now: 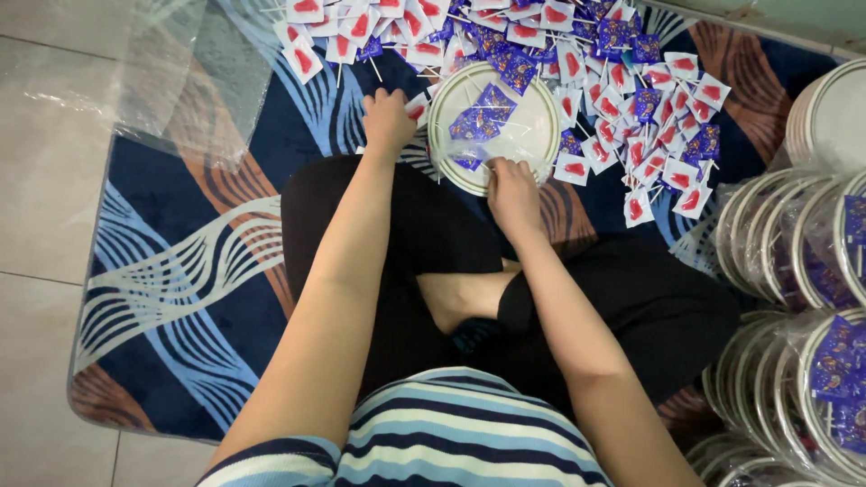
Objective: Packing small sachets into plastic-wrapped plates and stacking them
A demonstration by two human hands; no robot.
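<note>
A round white tray lies on the rug in front of my crossed legs, with several blue-wrapped lollipops inside it. My left hand rests at the tray's left edge, fingers curled on a white-and-red wrapped lollipop. My right hand is at the tray's near rim, fingertips pinching a blue-wrapped lollipop at its stick. A big loose pile of white-and-red and blue wrapped lollipops spreads beyond and to the right of the tray.
Stacks of filled round trays in clear plastic stand at the right edge. A clear plastic sheet lies at the upper left. The patterned blue rug sits on a tiled floor.
</note>
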